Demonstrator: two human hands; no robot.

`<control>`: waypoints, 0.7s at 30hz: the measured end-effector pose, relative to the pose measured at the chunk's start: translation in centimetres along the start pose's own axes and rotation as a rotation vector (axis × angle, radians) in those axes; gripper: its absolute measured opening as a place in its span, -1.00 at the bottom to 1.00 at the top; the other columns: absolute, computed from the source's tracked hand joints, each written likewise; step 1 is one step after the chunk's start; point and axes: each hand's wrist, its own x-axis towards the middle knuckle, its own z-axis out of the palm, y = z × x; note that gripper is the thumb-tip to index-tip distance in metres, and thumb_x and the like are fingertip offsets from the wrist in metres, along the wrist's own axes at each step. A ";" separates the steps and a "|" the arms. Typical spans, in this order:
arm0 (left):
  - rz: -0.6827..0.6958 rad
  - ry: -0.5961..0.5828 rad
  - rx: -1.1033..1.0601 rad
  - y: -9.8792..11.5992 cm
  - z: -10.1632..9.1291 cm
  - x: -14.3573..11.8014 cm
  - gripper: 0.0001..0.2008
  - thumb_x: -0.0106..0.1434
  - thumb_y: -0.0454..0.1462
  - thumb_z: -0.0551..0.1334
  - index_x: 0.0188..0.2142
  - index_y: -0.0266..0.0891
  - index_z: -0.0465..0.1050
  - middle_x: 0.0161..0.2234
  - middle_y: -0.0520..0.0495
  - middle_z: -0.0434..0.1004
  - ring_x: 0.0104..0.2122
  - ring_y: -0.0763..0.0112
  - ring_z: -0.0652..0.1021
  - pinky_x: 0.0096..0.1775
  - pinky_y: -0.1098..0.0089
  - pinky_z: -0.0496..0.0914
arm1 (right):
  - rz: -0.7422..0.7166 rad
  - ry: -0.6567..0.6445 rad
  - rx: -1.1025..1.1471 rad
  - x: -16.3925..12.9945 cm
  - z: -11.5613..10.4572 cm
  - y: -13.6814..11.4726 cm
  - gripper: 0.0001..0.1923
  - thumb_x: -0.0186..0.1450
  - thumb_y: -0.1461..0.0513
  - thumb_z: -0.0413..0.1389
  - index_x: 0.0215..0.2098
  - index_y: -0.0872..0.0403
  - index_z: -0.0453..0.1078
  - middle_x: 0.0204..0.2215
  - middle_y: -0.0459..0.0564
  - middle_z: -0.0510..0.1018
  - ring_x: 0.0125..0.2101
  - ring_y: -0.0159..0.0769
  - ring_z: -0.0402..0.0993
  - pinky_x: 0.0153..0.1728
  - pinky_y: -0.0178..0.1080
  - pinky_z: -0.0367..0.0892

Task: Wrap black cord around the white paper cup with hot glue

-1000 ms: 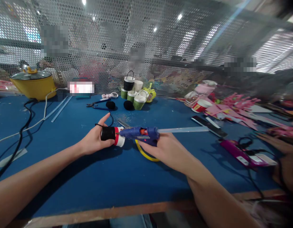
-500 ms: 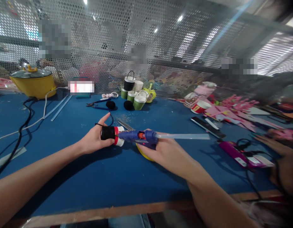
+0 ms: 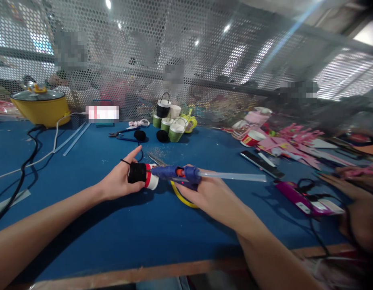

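Left hand point(image 3: 119, 182) grips paper cup point(image 3: 142, 176); right hand point(image 3: 206, 192) clasps glue gun point(image 3: 177, 174), nozzle touching cup.

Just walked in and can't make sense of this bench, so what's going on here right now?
A person at a blue table is gluing a small cup. The left hand holds a paper cup on its side, wound with black cord, red and white showing at its end. The right hand grips a blue glue gun with its nozzle against the cup's end and a clear glue stick out the back. Finished wrapped cups stand farther back, and a yellow pot sits far left.
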 end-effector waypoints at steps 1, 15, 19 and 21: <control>0.006 0.000 0.011 0.0 0.0 0.0 -0.12 0.01 -0.30 0.22 0.23 -0.16 -0.30 -0.23 -0.04 0.21 -0.48 0.52 0.35 -0.40 0.42 0.33 | 0.001 -0.001 0.001 0.0 0.0 0.0 -0.86 0.22 0.24 -0.02 -0.44 0.07 0.34 -0.52 -0.08 0.46 -0.52 -0.33 0.38 -0.49 -0.32 0.22; 0.030 0.008 0.040 0.0 0.1 0.0 -0.12 -0.01 -0.29 0.21 0.22 -0.20 -0.27 -0.21 -0.06 0.21 -0.35 0.39 0.38 -0.29 0.34 0.36 | 0.028 -0.067 0.035 -0.2 -0.5 -0.5 -0.86 0.22 0.25 -0.03 -0.47 0.05 0.32 -0.53 -0.11 0.46 -0.49 -0.32 0.39 -0.51 -0.33 0.21; 0.031 0.003 0.034 0.0 0.1 0.0 -0.12 0.00 -0.30 0.21 0.22 -0.19 -0.28 -0.21 -0.06 0.21 -0.37 0.41 0.38 -0.31 0.35 0.37 | 0.032 -0.070 0.041 -0.3 -0.6 -0.7 -0.85 0.23 0.25 -0.04 -0.47 0.05 0.31 -0.49 -0.09 0.48 -0.47 -0.32 0.40 -0.49 -0.32 0.22; 0.034 0.004 0.040 0.0 0.1 0.0 -0.12 0.00 -0.30 0.22 0.22 -0.19 -0.28 -0.21 -0.06 0.21 -0.38 0.42 0.38 -0.33 0.36 0.37 | 0.041 -0.076 0.040 -0.3 -0.7 -0.7 -0.85 0.22 0.24 -0.04 -0.46 0.06 0.32 -0.47 -0.08 0.49 -0.46 -0.31 0.40 -0.46 -0.31 0.23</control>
